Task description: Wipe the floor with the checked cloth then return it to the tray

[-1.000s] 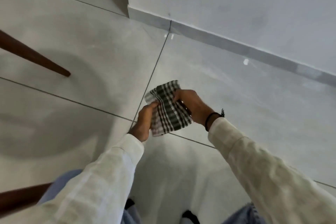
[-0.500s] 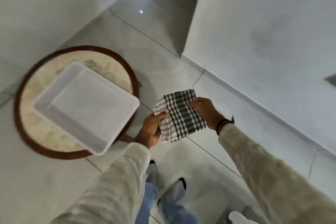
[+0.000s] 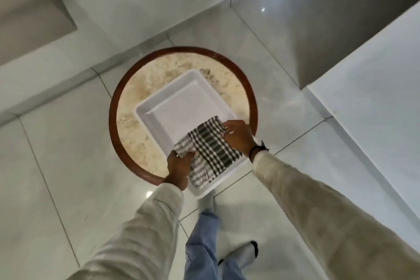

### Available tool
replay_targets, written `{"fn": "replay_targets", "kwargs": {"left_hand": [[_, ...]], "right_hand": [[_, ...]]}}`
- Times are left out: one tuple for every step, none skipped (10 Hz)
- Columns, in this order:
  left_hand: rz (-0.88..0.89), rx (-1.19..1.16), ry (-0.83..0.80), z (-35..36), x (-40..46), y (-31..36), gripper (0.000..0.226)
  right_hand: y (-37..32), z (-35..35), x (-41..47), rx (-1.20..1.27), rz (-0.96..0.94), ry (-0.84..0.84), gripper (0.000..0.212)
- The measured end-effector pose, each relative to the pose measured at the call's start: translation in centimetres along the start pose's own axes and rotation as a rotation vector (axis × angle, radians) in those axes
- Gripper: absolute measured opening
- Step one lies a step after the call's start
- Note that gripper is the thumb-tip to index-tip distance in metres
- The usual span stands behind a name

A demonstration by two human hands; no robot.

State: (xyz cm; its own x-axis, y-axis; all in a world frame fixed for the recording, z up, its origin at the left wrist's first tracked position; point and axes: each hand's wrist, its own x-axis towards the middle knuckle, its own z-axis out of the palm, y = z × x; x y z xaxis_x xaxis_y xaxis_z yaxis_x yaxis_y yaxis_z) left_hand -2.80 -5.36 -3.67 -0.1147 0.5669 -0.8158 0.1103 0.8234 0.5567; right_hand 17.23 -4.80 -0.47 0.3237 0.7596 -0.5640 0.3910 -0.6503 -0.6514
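Observation:
The black-and-white checked cloth (image 3: 210,151), folded, is held over the near half of the white square tray (image 3: 175,107). My left hand (image 3: 179,167) pinches the cloth's left corner. My right hand (image 3: 238,135) grips its far right edge. Whether the cloth touches the tray bottom I cannot tell. The tray lies on a round table, and its near corner juts past the table's rim.
The round table (image 3: 141,88) has a marbled beige top and a dark wooden rim. It stands on glossy pale floor tiles (image 3: 68,143). White walls (image 3: 375,102) rise at the right and behind the table. My legs and feet (image 3: 204,245) stand just before the table.
The view swung from the bare floor to the table. Both hands carried the cloth from above the floor tiles to over the tray's near half.

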Motion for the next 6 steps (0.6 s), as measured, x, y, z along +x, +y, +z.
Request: {"fn": "replay_targets", "kwargs": {"left_hand": [[0.050, 0.139, 0.117, -0.2, 4.0, 0.1, 0.031], [0.086, 0.291, 0.083, 0.2, 6.8, -0.4, 0.032], [0.084, 0.428, 0.042, 0.7, 7.6, -0.3, 0.044], [0.185, 0.662, 0.071, 1.1, 6.0, 0.9, 0.065], [0.455, 0.958, 0.010, 2.2, 3.6, 4.0, 0.080], [0.799, 1.150, -0.179, 4.9, -0.4, 9.2, 0.080]], "right_hand": [[0.1, 2.6, 3.4, -0.115, -0.012, -0.016, 0.028], [0.9, 3.9, 6.0, -0.161, 0.039, -0.030, 0.035], [1.5, 3.4, 6.9, -0.132, 0.078, 0.000, 0.034], [0.8, 0.5, 5.4, 0.062, 0.099, 0.096, 0.026], [-1.5, -6.1, 2.6, 0.471, 0.072, 0.133, 0.015], [-4.5, -16.1, -3.9, 0.740, -0.151, -0.023, 0.013]]}}
